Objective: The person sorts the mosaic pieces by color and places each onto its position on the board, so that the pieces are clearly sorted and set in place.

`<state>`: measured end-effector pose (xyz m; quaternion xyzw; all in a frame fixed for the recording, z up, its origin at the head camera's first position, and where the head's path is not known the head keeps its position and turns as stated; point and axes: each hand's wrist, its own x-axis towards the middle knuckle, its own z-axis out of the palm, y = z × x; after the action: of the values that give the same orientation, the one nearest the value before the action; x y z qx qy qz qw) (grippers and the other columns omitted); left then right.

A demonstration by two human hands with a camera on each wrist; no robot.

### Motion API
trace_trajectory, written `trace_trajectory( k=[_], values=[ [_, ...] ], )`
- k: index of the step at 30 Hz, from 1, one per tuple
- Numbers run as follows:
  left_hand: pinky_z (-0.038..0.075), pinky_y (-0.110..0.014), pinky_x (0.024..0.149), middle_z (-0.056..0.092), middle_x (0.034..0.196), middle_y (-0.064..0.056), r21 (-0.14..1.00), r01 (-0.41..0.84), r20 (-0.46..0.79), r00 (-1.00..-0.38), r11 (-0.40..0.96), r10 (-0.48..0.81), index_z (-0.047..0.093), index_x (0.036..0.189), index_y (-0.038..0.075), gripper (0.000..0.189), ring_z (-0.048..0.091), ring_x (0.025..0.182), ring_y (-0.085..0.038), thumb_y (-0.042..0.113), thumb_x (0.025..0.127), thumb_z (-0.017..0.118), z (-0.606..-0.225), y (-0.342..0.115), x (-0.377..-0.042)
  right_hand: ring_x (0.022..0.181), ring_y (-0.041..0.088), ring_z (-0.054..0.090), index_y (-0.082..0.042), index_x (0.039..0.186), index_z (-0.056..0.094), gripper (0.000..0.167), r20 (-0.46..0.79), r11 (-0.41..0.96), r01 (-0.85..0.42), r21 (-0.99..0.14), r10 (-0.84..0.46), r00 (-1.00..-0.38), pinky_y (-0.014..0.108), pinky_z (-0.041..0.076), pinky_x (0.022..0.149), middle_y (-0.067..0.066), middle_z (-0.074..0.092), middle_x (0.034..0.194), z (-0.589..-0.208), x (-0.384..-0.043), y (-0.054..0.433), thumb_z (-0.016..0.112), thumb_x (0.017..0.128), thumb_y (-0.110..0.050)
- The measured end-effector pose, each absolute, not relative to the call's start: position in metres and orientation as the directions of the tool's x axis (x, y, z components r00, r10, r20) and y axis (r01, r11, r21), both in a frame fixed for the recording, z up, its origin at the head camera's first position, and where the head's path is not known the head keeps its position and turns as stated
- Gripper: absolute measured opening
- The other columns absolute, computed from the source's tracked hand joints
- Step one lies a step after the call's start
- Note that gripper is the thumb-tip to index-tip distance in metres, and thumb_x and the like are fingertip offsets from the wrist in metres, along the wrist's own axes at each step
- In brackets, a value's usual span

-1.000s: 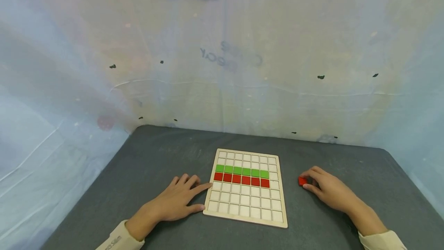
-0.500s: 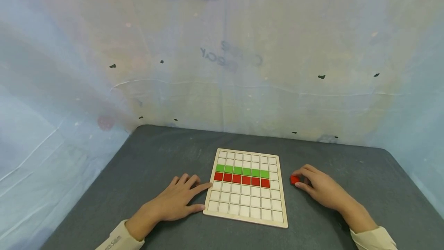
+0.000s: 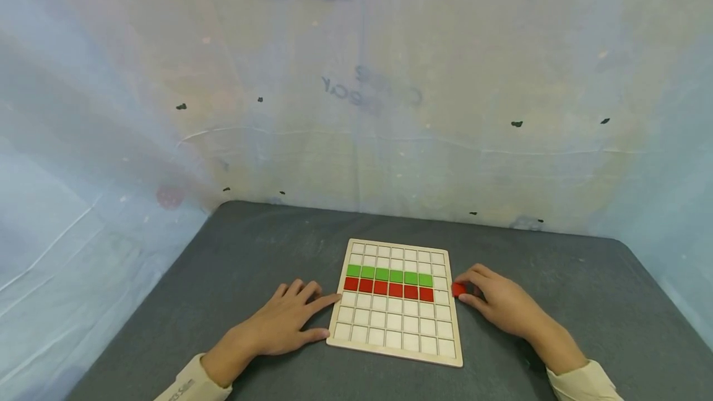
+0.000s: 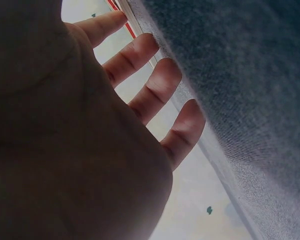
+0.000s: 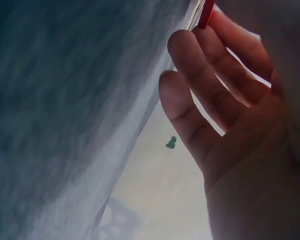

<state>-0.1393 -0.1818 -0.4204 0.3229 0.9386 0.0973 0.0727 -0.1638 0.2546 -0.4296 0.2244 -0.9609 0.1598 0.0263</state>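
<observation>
A wooden grid board (image 3: 394, 356) lies on the dark table, with a row of green tiles (image 3: 381, 274) above a row of red tiles (image 3: 380, 288). The rightmost cell of both rows holds no coloured tile. At the board's right edge my right hand (image 3: 504, 302) pinches a red tile (image 3: 458, 289) between thumb and fingers; the right wrist view shows that tile (image 5: 206, 13) at the top. My left hand (image 3: 278, 320) rests on the table with fingers spread, its index finger and thumb touching the board's left edge. The left wrist view shows these fingers (image 4: 157, 85) from the palm side.
The dark grey tabletop (image 3: 267, 240) extends around the board. Behind it and at both sides hangs a pale patterned sheet (image 3: 390, 159) reaching down to the table's edge.
My right hand has moved left with the red tile, from the bare table on the right to the board's right edge. The left hand and the board have stayed put.
</observation>
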Motion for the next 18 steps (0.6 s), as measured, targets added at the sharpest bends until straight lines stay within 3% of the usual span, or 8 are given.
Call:
trace_trajectory(
  k=[18],
  values=[
    [0.028,-0.039,0.083,0.047,0.127,0.008,0.213,0.599,-0.066,-0.779,0.772,0.623,0.037,0.152,0.042,0.061,0.034,0.102,-0.011,0.064,0.096,0.048,-0.422,-0.182,-0.139,0.083,-0.004,0.052,-0.026,0.119,0.067,0.028,0.113,0.819,-0.512,-0.261,-0.5,-0.858,0.027,0.049,0.07,-0.013,0.058,0.112,-0.429,-0.162,0.233,0.064,0.096,-0.042]
  ],
)
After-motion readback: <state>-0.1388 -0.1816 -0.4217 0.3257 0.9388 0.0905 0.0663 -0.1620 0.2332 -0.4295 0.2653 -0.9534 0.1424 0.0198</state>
